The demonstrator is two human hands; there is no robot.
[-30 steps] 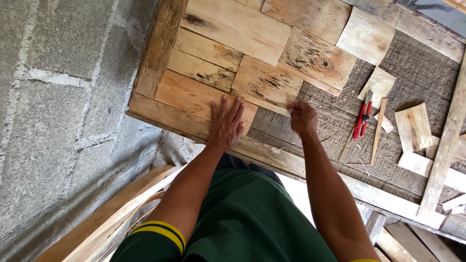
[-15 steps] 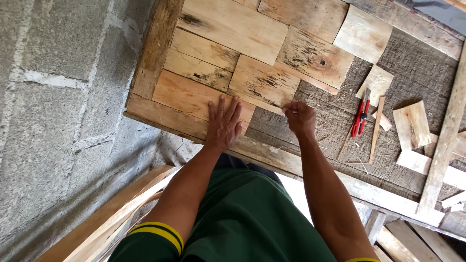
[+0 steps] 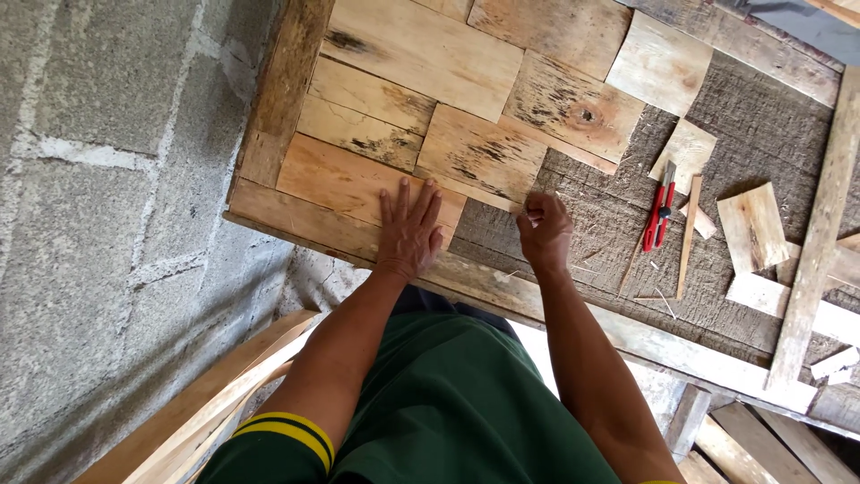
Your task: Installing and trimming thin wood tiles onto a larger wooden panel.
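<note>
A single head-worn camera looks steeply down from above the person's shoulders, so the green shirt (image 3: 448,403) fills the lower middle of the frame and both forearms rise from the bottom edge toward the centre. The view faces a wooden panel (image 3: 269,134) that runs tilted from the upper left to the lower right. It sits near, at arm's length, with the left hand (image 3: 409,229) and right hand (image 3: 544,235) about the middle. A grey concrete floor (image 3: 98,179) takes the left side. No second view shares the scene.
</note>
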